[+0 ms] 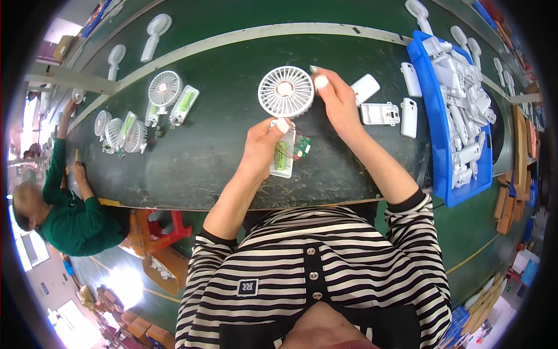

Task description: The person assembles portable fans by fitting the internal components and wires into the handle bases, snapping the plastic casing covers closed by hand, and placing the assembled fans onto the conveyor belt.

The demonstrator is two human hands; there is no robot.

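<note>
A white handheld fan with a round slatted head (285, 91) lies in front of me, its opened handle pointing toward me. In the handle sits a green battery cell (282, 156), and a small green circuit board (303, 146) hangs out on thin red and dark wires. My left hand (263, 145) is closed on the handle just below the head, thumb on top. Beside the head's right rim is my right hand (338, 100), thumb and forefinger drawn together. Whatever those fingertips hold is too small or hidden to make out.
White handle shells (381, 113) lie to the right, before a blue bin (440, 157) heaped with white parts. Several opened fans (165, 88) lie on the left of the dark green table (192, 174). A co-worker in green (81, 224) reaches in at far left. More fans (156, 35) stand beyond the pale strip.
</note>
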